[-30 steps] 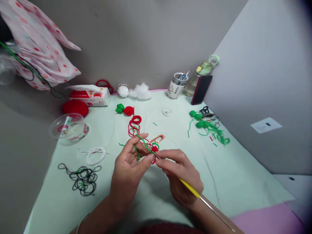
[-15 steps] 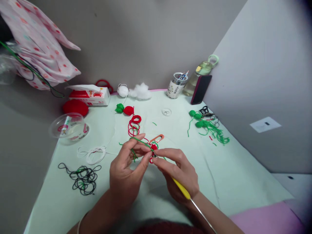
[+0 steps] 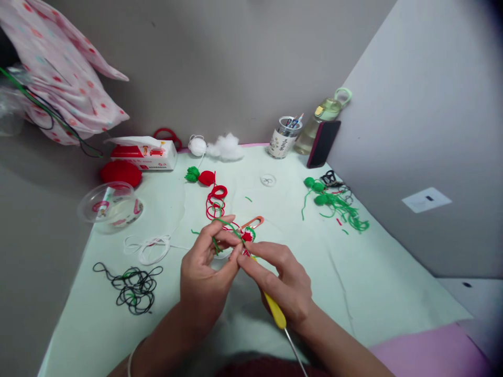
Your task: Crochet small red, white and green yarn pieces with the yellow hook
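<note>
Between the fingertips of my left hand (image 3: 210, 267) is a small crochet piece (image 3: 247, 236) in red, white and green. Green yarn (image 3: 226, 222) runs over that hand's raised index finger. My right hand (image 3: 285, 280) is closed on a crochet hook (image 3: 275, 310) with a yellow grip and a metal shaft; its tip is hidden at the piece. Just beyond the fingers lies an orange-handled tool (image 3: 257, 222), partly covered. Loops of red yarn (image 3: 215, 209) trail toward a red ball (image 3: 206, 178) beside a green ball (image 3: 192, 174).
Black cord (image 3: 135, 290) and white yarn (image 3: 155, 250) lie at left, near a clear plastic tub (image 3: 118, 214). A tissue box (image 3: 163, 154), stuffing (image 3: 227, 147), a pen jar (image 3: 283, 140), a bottle (image 3: 314, 131) and a phone (image 3: 324, 144) line the back. Green yarn pieces (image 3: 346, 209) sit right.
My right hand and the crochet hook have shifted left, with the hook's yellow grip now steeper. The green yarn over my left index finger hangs slacker.
</note>
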A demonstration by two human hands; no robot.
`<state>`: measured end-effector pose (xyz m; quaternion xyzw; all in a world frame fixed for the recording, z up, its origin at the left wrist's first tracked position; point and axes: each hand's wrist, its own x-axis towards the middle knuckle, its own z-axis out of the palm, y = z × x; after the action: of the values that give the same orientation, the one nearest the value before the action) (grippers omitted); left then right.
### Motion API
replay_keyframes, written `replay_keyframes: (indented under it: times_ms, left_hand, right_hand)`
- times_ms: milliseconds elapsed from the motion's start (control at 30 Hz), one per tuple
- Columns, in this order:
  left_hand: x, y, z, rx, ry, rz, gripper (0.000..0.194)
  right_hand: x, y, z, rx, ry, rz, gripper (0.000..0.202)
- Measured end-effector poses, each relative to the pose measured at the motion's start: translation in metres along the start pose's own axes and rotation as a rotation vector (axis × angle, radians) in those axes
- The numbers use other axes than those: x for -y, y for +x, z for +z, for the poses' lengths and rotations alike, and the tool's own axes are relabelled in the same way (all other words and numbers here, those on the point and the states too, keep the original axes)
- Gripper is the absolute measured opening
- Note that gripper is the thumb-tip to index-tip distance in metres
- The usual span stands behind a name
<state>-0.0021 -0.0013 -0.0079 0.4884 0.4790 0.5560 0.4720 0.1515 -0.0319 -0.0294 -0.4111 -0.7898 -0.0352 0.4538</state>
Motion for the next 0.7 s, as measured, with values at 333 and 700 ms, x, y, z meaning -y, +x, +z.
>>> replay_keyframes:
  times_ms: [333, 700]
  left_hand:
    - [-0.002, 0.001, 0.002, 0.067, -0.214, -0.162, 0.036]
    - [0.003, 0.002, 0.001, 0.182, -0.268, -0.212, 0.025]
  right_hand:
    - [0.005, -0.001, 0.012, -0.223, 0.328, 0.254, 0.038]
    - [0.0, 0.011, 0.004, -0.188, 0.23, 0.216, 0.028]
